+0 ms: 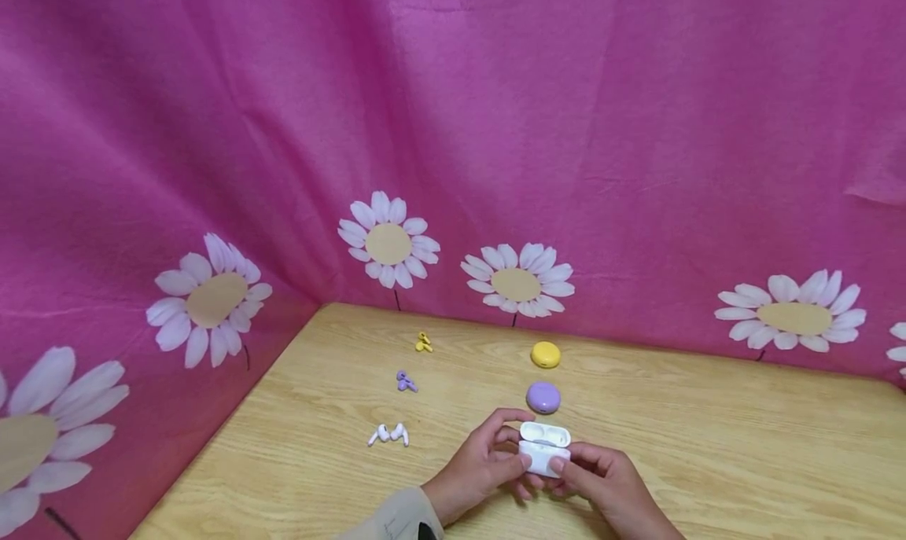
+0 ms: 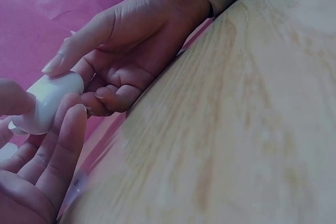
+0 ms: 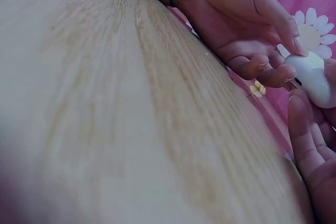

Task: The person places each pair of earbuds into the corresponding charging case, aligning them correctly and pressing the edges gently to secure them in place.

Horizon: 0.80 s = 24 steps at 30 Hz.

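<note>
A white earbud case (image 1: 544,459) is held between both hands near the table's front, its lid (image 1: 545,433) flipped up and the hollows inside it showing. From the left side my left hand (image 1: 481,465) grips it, thumb on the front face and fingers behind. My right hand (image 1: 612,481) grips the other side, its thumb also pressed on the front. The glossy rounded case (image 2: 55,95) shows between fingers in the left wrist view. At the right edge of the right wrist view the case (image 3: 310,80) appears again, partly covered by fingers.
Two white earbuds (image 1: 383,432) lie left of the hands on the wooden table (image 1: 708,414). Behind them are purple earbuds (image 1: 406,381), then yellow earbuds (image 1: 423,343). A round purple case (image 1: 543,398) and a yellow case (image 1: 546,355) stand beyond the hands. Pink flowered cloth (image 1: 637,170) borders the table.
</note>
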Each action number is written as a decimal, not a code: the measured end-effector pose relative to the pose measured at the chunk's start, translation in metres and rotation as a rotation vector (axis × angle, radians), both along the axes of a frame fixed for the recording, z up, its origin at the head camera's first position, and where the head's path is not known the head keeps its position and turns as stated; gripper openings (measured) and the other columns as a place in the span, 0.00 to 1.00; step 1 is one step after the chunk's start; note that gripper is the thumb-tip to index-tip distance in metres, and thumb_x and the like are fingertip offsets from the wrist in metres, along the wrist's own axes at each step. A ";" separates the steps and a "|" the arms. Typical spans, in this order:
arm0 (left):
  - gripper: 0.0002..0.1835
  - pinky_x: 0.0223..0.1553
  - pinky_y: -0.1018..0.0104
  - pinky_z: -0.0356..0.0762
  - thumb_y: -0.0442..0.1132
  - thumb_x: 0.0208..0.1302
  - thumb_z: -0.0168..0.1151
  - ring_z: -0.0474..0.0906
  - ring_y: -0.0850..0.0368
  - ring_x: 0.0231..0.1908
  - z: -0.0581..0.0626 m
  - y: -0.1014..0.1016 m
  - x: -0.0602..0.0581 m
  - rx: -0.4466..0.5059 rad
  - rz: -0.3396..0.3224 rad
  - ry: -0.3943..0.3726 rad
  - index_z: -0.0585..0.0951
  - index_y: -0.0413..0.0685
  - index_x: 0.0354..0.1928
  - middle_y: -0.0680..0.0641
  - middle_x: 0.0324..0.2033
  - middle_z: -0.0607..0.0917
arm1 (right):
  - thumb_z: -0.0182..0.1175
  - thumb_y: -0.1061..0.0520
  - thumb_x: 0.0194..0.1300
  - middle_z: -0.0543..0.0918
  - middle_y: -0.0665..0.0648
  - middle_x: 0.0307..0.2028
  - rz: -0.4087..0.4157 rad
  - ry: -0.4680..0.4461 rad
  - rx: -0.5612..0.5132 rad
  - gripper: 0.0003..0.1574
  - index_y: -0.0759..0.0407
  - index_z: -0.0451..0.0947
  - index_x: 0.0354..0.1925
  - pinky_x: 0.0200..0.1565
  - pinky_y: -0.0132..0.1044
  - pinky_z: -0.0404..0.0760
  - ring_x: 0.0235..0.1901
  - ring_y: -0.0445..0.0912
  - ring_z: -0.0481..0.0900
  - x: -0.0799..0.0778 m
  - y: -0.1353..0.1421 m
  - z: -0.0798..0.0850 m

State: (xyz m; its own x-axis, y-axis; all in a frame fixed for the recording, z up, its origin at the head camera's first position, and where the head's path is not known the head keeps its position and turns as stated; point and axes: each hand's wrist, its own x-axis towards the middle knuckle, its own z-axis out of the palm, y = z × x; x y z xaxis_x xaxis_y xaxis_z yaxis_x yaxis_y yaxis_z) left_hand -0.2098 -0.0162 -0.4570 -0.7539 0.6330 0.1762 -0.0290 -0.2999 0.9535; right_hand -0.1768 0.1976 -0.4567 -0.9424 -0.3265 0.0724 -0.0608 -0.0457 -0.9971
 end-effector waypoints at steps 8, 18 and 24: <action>0.29 0.29 0.66 0.81 0.27 0.66 0.56 0.83 0.56 0.31 0.002 -0.002 -0.003 -0.035 0.010 0.013 0.61 0.40 0.67 0.43 0.46 0.79 | 0.57 0.62 0.69 0.86 0.54 0.36 -0.032 0.001 0.027 0.19 0.79 0.75 0.48 0.40 0.40 0.83 0.35 0.43 0.84 -0.001 -0.003 0.001; 0.29 0.30 0.67 0.80 0.28 0.64 0.59 0.82 0.56 0.31 0.006 -0.005 -0.007 -0.095 0.001 0.050 0.62 0.38 0.66 0.46 0.43 0.79 | 0.57 0.63 0.68 0.84 0.53 0.38 -0.036 0.012 0.036 0.21 0.82 0.72 0.51 0.40 0.39 0.83 0.36 0.43 0.83 -0.001 -0.001 -0.001; 0.29 0.33 0.64 0.82 0.28 0.64 0.61 0.83 0.55 0.34 0.017 -0.014 -0.012 -0.267 -0.020 0.119 0.65 0.45 0.65 0.47 0.41 0.80 | 0.58 0.62 0.68 0.82 0.55 0.41 -0.056 -0.016 0.045 0.22 0.81 0.72 0.52 0.41 0.39 0.83 0.36 0.42 0.83 0.000 0.000 -0.001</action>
State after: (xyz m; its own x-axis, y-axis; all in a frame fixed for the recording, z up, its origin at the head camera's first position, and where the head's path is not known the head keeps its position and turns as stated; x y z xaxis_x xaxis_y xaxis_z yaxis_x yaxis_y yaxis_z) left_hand -0.2215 -0.0304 -0.4403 -0.7250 0.6832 0.0878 0.0847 -0.0381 0.9957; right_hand -0.1768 0.1974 -0.4580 -0.9603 -0.2754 0.0438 -0.0463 0.0024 -0.9989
